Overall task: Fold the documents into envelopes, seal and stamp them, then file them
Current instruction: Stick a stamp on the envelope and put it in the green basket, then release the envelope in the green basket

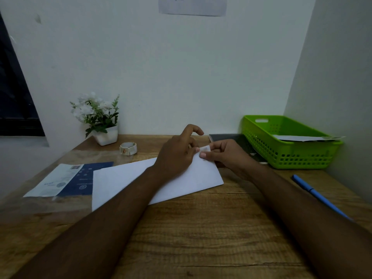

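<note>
A white envelope lies slanted on the wooden desk. At its far right corner both hands meet over a small white stamp. My right hand pinches the stamp between thumb and fingers. My left hand rests on the envelope corner with fingertips at the stamp's left edge and the index finger raised and curled. A roll of stamps stands behind the envelope. The green basket at the right holds a white envelope.
A clear plastic packet with a blue and white insert lies at the left. A potted white flower stands at the wall. A dark notebook lies beside the basket, a blue pen at the right.
</note>
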{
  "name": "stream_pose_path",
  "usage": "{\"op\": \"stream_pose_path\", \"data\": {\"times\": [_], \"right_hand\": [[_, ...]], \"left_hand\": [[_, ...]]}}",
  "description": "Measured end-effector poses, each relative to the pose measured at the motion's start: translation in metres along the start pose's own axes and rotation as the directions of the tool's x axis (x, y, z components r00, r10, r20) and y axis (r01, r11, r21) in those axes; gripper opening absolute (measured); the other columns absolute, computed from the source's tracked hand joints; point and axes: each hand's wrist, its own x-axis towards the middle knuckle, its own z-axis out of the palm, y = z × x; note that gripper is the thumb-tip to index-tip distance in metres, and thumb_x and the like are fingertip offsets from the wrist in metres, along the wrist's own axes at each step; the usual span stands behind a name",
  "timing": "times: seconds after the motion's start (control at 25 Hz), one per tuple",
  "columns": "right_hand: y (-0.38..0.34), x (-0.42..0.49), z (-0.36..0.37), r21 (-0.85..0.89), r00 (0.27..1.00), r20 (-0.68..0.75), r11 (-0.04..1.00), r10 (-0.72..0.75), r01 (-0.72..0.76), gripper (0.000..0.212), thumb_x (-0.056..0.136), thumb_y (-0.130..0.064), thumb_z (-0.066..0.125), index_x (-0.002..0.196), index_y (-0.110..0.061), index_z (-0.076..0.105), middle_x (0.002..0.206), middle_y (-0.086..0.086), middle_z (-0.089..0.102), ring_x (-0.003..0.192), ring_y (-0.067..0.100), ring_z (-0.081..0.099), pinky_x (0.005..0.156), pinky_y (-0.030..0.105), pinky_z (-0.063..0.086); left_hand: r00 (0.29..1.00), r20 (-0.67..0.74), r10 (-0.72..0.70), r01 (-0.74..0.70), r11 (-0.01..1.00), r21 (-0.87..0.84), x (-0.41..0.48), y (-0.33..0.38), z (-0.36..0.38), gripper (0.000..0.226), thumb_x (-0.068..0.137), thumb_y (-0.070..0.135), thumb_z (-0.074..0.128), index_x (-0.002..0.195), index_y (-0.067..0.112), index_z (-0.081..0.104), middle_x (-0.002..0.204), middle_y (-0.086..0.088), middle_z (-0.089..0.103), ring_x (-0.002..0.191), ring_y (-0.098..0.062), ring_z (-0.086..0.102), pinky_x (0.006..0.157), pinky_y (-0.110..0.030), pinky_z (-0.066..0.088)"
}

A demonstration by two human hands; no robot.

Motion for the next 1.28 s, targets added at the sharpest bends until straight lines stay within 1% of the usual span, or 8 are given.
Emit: {"op": "stream_pose_path", "data": {"times": [0.24, 0.4, 0.52, 0.76, 0.96, 1.04, 1.16, 1.28], "right_hand": [[-0.005, -0.002, -0.007, 0.029, 0.992, 0.117, 0.998, 0.047, -0.051, 0.017, 0.088, -0.003, 0.061, 0.104, -0.004, 0.069, 0.095, 0.012, 0.074, 0.080, 0.014, 0.070, 0.066, 0.024, 0.057], [-0.004, -0.001, -0.006, -0.029, 0.996, 0.084, 1.000, 0.000, 0.002, 0.026, 0.089, -0.021, 0.063, 0.103, -0.001, 0.071, 0.100, 0.017, 0.073, 0.082, 0.022, 0.069, 0.071, 0.031, 0.058], [-0.003, 0.001, -0.004, -0.091, 0.999, 0.010, 0.995, -0.050, 0.051, 0.025, 0.086, -0.018, 0.067, 0.102, 0.001, 0.071, 0.096, 0.018, 0.073, 0.083, 0.024, 0.070, 0.075, 0.035, 0.058], [-0.004, -0.003, -0.006, -0.139, 0.991, 0.132, 0.990, 0.005, 0.013, 0.018, 0.086, -0.014, 0.067, 0.102, -0.007, 0.072, 0.090, 0.009, 0.075, 0.086, 0.022, 0.072, 0.075, 0.035, 0.059], [-0.004, 0.003, -0.010, -0.029, 0.983, -0.180, 0.999, -0.045, 0.041, 0.013, 0.087, -0.017, 0.067, 0.097, -0.011, 0.072, 0.089, 0.010, 0.075, 0.082, 0.026, 0.070, 0.071, 0.036, 0.055], [-0.004, 0.006, -0.014, 0.084, 0.940, -0.336, 0.993, -0.054, 0.087, 0.011, 0.088, -0.013, 0.065, 0.096, -0.008, 0.070, 0.082, 0.008, 0.073, 0.072, 0.021, 0.069, 0.059, 0.027, 0.055], [-0.005, 0.005, -0.016, 0.251, 0.905, -0.424, 0.958, -0.022, 0.141, 0.007, 0.089, -0.012, 0.063, 0.093, -0.008, 0.069, 0.082, 0.008, 0.072, 0.068, 0.017, 0.070, 0.050, 0.025, 0.054], [-0.007, 0.002, -0.012, 0.405, 0.903, -0.430, 0.896, 0.010, 0.183, 0.014, 0.090, -0.013, 0.062, 0.103, -0.007, 0.066, 0.092, 0.009, 0.074, 0.080, 0.020, 0.072, 0.063, 0.035, 0.059]], "left_hand": [[0.999, 0.016, 0.036, -0.036, 0.997, 0.066, 0.000, -0.002, 0.000, 0.031, 0.090, 0.010, 0.054, 0.116, 0.023, 0.045, 0.069, 0.013, 0.059, 0.060, -0.002, 0.053, 0.054, -0.019, 0.032], [0.994, 0.060, 0.087, -0.092, 0.993, 0.077, -0.001, -0.004, -0.001, 0.025, 0.092, 0.011, 0.051, 0.113, 0.022, 0.045, 0.075, 0.009, 0.062, 0.061, -0.003, 0.052, 0.055, -0.020, 0.032], [0.992, 0.059, 0.111, -0.117, 0.987, 0.107, 0.000, -0.003, 0.000, 0.021, 0.092, 0.012, 0.050, 0.110, 0.022, 0.046, 0.081, 0.003, 0.066, 0.067, -0.009, 0.057, 0.057, -0.023, 0.038], [0.990, -0.013, 0.141, -0.137, 0.975, 0.172, 0.000, -0.003, 0.000, 0.020, 0.091, 0.011, 0.049, 0.110, 0.018, 0.052, 0.082, 0.001, 0.066, 0.068, -0.012, 0.057, 0.066, -0.030, 0.045], [0.941, -0.214, 0.261, -0.170, 0.915, 0.366, 0.001, 0.007, -0.001, 0.021, 0.082, 0.017, 0.059, 0.103, 0.016, 0.057, 0.090, 0.003, 0.057, 0.086, -0.013, 0.049, 0.076, -0.031, 0.036], [0.920, -0.286, 0.269, -0.158, 0.921, 0.357, -0.001, 0.013, -0.002, 0.017, 0.082, 0.018, 0.062, 0.099, 0.014, 0.058, 0.074, 0.008, 0.050, 0.071, -0.011, 0.048, 0.066, -0.030, 0.037], [0.947, -0.287, 0.142, -0.087, 0.977, 0.196, -0.005, 0.019, 0.003, 0.018, 0.085, 0.022, 0.065, 0.098, 0.014, 0.056, 0.051, 0.014, 0.041, 0.044, -0.002, 0.040, 0.049, -0.020, 0.033], [0.958, -0.286, 0.011, 0.029, 0.991, 0.133, -0.007, 0.024, 0.012, 0.031, 0.081, 0.034, 0.070, 0.104, 0.018, 0.057, 0.057, 0.017, 0.045, 0.049, -0.002, 0.045, 0.047, -0.017, 0.031]]}}
